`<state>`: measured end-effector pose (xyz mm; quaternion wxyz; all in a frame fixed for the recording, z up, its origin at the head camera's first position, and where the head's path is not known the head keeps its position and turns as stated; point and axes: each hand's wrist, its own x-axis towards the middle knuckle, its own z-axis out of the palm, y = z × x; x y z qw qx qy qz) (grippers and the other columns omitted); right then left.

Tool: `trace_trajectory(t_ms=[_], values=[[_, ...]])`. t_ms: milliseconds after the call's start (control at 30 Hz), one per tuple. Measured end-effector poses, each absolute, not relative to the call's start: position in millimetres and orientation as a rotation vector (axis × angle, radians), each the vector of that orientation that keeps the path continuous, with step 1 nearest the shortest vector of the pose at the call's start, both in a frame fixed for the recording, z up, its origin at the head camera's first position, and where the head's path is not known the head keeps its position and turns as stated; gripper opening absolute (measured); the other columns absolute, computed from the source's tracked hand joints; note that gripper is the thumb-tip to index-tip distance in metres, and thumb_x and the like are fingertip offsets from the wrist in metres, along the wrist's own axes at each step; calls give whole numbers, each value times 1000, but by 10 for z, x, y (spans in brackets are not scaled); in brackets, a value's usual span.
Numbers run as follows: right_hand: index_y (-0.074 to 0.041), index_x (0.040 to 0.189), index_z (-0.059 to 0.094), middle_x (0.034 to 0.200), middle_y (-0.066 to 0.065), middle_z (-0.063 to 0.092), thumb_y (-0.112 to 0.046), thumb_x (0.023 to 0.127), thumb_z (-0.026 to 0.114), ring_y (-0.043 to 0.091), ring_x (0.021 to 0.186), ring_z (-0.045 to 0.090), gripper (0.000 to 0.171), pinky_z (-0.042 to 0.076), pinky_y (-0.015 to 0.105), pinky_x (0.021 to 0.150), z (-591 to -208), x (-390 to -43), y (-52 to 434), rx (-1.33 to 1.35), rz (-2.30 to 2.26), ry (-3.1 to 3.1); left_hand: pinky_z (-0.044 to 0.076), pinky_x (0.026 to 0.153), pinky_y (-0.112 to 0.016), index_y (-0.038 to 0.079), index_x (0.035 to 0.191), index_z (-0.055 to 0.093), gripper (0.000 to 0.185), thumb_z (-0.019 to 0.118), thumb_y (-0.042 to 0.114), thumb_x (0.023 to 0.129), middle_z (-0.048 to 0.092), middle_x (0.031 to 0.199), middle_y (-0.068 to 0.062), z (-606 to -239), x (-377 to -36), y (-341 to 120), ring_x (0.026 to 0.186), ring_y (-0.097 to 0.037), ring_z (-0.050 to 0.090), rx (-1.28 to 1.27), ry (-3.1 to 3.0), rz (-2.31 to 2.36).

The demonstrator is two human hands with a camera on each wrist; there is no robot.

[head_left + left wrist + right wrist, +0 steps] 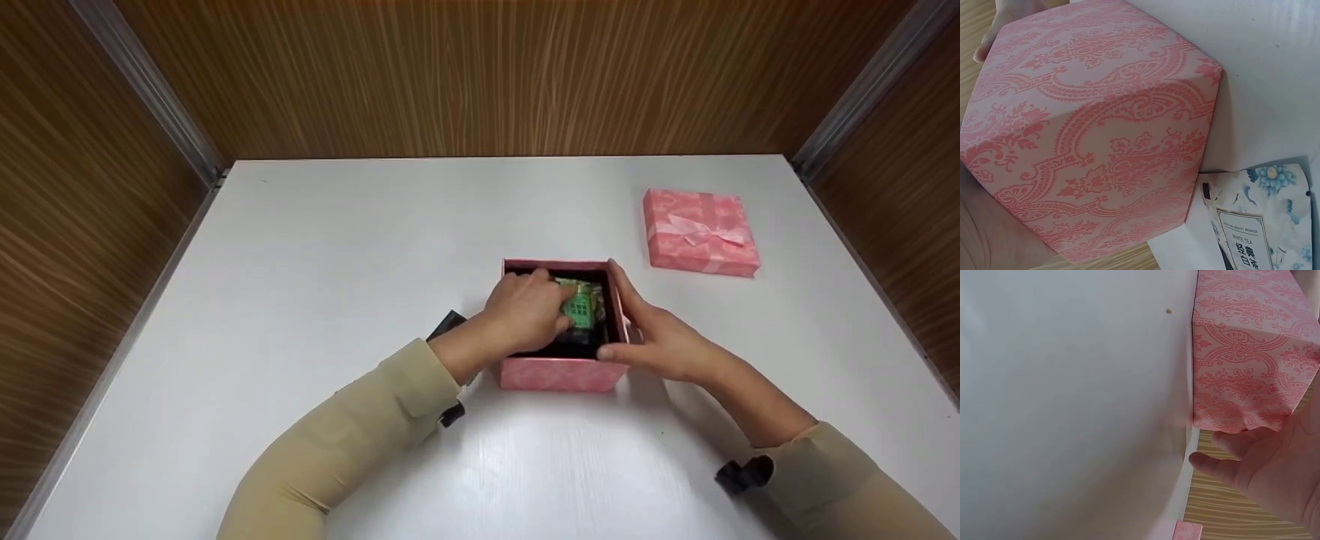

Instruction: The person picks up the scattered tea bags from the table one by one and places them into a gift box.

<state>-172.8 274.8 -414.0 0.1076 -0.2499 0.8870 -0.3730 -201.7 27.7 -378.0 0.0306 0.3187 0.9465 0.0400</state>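
Note:
An open pink box [559,373] with a dark inside stands on the table. My left hand [529,307] reaches in over its left side, index finger and thumb on a green packet [579,309] inside; the other fingertips are hidden. The left wrist view shows the box's patterned pink walls [1123,140] close up. Against the box's right side rests my right hand [660,341], its thumb at the front corner and a finger reaching the back corner. Some of its fingers [1216,467] extend past the wall in the right wrist view.
A pink lid with a bow [701,234] lies behind and right of the box. Beside the box, a white tea packet with blue flowers [1264,216] lies on the table. A dark object [448,324] is partly covered by the left forearm. Wood-grain panels [480,82] enclose the white table [337,247].

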Motion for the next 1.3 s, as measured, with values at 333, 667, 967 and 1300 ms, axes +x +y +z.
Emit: trace_trajectory(t_ms=[333,667,967,1300], values=[[-24,172,-4,168,18,36,-35,94,81,39,135,55,116,41,63,111,-4132,-1722,2739,-725,-1118,2602,54,95,-41,11,151,61,50,68,30,106,68,122,-14,-3636,-1996,46,107,-26,66,1017,2876,682],[-25,172,-6,169,21,32,-36,92,83,45,141,50,120,37,66,114,-4128,-1722,2733,-702,-1112,2593,57,88,-40,0,131,74,32,70,15,103,72,104,-13,-3689,-2128,-748,97,-24,70,907,2911,1377],[-26,172,-7,168,22,33,-36,93,83,46,139,52,120,39,66,113,-4112,-1728,2742,-695,-1099,2593,50,104,-47,2,136,71,45,79,21,96,68,132,-14,-4013,-2149,-1286,124,-32,61,675,2662,1152],[-22,172,-8,164,24,39,-34,93,83,46,136,56,121,39,64,111,-4124,-1726,2733,-703,-1099,2598,31,124,-44,8,152,59,70,88,19,89,57,154,-10,-4146,-2162,-1345,147,-29,46,733,2504,952]])
